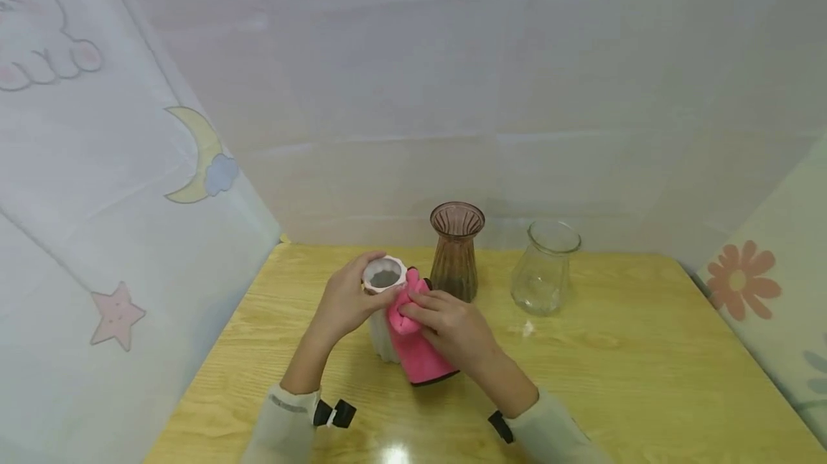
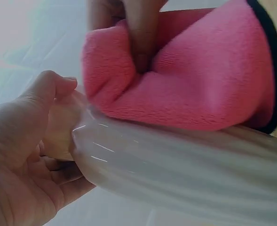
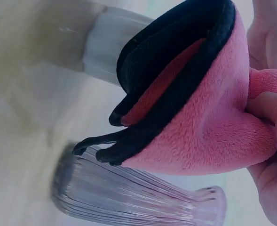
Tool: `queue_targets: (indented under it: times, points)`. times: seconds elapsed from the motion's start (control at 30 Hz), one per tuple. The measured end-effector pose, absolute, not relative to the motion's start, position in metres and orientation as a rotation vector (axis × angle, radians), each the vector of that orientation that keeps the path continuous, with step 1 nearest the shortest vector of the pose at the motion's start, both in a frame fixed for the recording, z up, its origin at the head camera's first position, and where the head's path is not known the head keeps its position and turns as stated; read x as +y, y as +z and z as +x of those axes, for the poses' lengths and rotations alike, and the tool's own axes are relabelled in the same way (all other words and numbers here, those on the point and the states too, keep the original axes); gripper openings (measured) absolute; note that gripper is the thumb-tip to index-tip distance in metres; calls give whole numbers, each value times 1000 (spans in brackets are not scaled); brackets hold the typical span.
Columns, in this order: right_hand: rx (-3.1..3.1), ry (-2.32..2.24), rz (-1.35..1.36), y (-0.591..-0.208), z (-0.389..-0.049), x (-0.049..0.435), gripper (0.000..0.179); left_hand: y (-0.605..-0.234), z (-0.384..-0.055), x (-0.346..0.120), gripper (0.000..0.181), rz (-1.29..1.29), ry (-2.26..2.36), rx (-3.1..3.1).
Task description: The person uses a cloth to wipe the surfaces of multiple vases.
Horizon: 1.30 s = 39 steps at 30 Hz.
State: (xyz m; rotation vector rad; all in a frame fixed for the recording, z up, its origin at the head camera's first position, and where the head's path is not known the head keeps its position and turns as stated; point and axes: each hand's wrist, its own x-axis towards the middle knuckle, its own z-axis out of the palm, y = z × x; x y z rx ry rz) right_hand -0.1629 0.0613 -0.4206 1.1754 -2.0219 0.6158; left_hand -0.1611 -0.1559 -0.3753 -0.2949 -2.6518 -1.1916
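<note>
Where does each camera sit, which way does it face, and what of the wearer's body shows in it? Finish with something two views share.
Head: worn on the head, facing forward and down over the table; the left hand, right hand and pale sleeves show.
Left wrist: facing the white vase; the left hand shows at its mouth, part of the right hand above.
Right wrist: facing the pink cloth; the right hand pinches it, with part of the left hand at upper right.
Shared: head and right wrist both show the brown vase.

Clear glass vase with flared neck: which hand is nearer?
Right. The right hand is left of the clear glass vase; the left hand is farther left, gripping the white fluted vase.
</note>
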Motion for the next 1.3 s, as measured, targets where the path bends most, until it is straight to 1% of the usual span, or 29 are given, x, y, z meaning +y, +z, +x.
queue_targets:
  times: [0.13, 0.33, 0.4, 0.5, 0.6, 0.77, 0.87, 1.1, 1.3]
  points:
    - [-2069, 607, 1212, -435, -160, 60, 28, -375, -164, -162, 65, -360, -1198, -2672]
    - [-2230, 517, 1316, -455, -156, 59, 17, -378, -177, -177, 59, -584, -1297, -2674]
    - [-2298, 497, 1345, -458, -156, 60, 16, -378, -180, -181, 60, -647, -1345, -2664]
    - [-2350, 499, 1353, -457, -155, 62, 20, -380, -182, -183, 65, -703, -1377, -2646]
    - [-2288, 530, 1314, -447, -154, 67, 23, -383, -177, -181, 70, -659, -1342, -2620]
    - [-2057, 622, 1222, -418, -159, 72, 30, -380, -167, -169, 72, -471, -1273, -2599]
    - [-1985, 663, 1200, -406, -164, 71, 33, -378, -165, -166, 73, -414, -1281, -2610]
    - [-1994, 629, 1201, -406, -171, 64, 37, -375, -163, -167, 69, -358, -1269, -2661]
    - [-2013, 656, 1179, -415, -170, 60, 34, -374, -163, -170, 68, -359, -1261, -2674]
